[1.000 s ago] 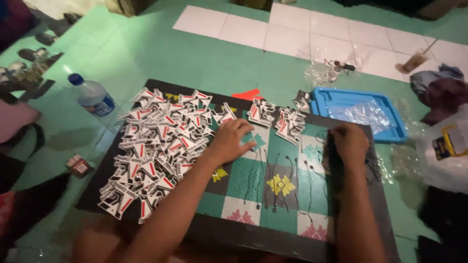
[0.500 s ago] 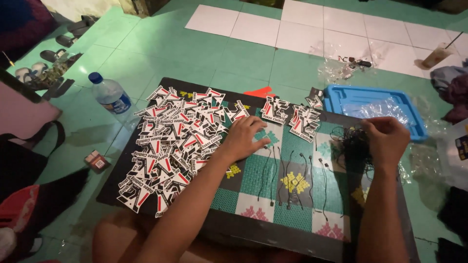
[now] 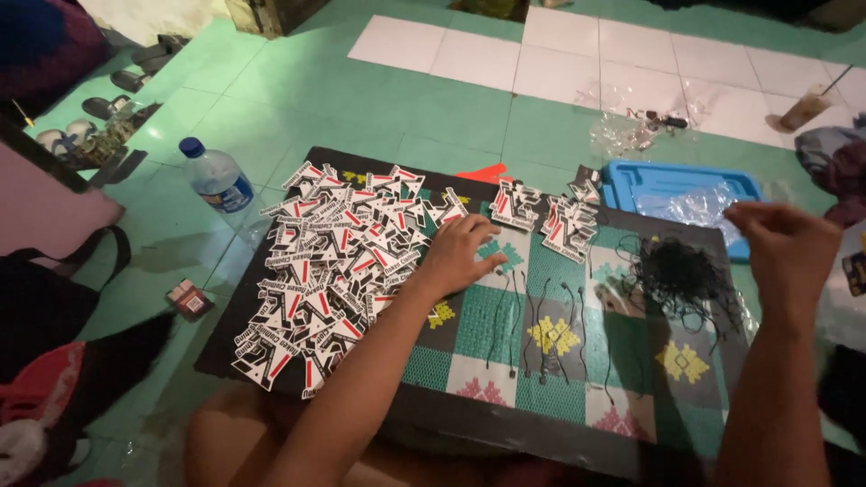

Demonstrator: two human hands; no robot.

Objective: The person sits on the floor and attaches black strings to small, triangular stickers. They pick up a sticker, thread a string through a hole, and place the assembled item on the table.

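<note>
A low board (image 3: 505, 334) with a green, white and yellow tile pattern lies across my lap on the floor. A big heap of black, white and red paper tags (image 3: 334, 261) covers its left half. My left hand (image 3: 460, 252) rests flat at the heap's right edge, fingers spread, touching tags. Two small stacks of tags (image 3: 541, 216) lie at the board's far edge. Several black strings (image 3: 541, 325) are laid side by side in the middle. My right hand (image 3: 785, 248) hovers raised above a tangled pile of black strings (image 3: 677, 271); whether it pinches one is unclear.
A blue plastic tray (image 3: 667, 185) with clear bags sits beyond the board. A water bottle (image 3: 215, 176) stands on the green floor at left, a small box (image 3: 188, 298) nearer. Sandals (image 3: 135, 72), bags and clear wrappers (image 3: 631, 126) lie around.
My right hand has lifted off the board and moved right, uncovering the tangled string pile. My left hand stays at the tag heap. The camera has shifted.
</note>
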